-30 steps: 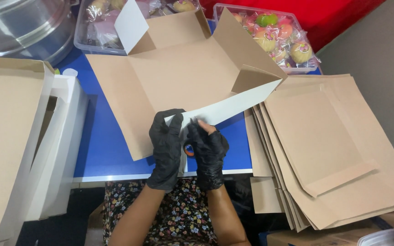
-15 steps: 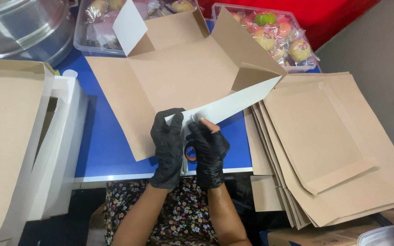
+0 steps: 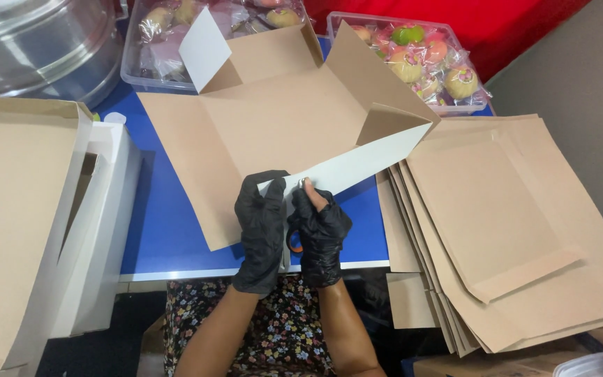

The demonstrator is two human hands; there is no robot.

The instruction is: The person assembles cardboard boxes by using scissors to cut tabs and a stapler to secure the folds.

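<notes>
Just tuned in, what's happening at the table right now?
A person in black gloves is working on a flat cardboard box blank lying open on the blue table. The left hand and right hand pinch the near end of its long front flap, white side up. A stack of unfolded blanks lies to the right, and trays of wrapped fruit sit behind.

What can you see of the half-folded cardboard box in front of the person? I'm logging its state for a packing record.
The cardboard box is a flat brown cutout, partly folded, looking like thin card with a white outer face. It lies open on the blue table. Its back wall and a white-faced corner flap stand up, and the right side panel is raised at a slant. A long white-faced front flap runs from the right corner down to the black-gloved left hand and right hand, which both pinch its near end.
</notes>
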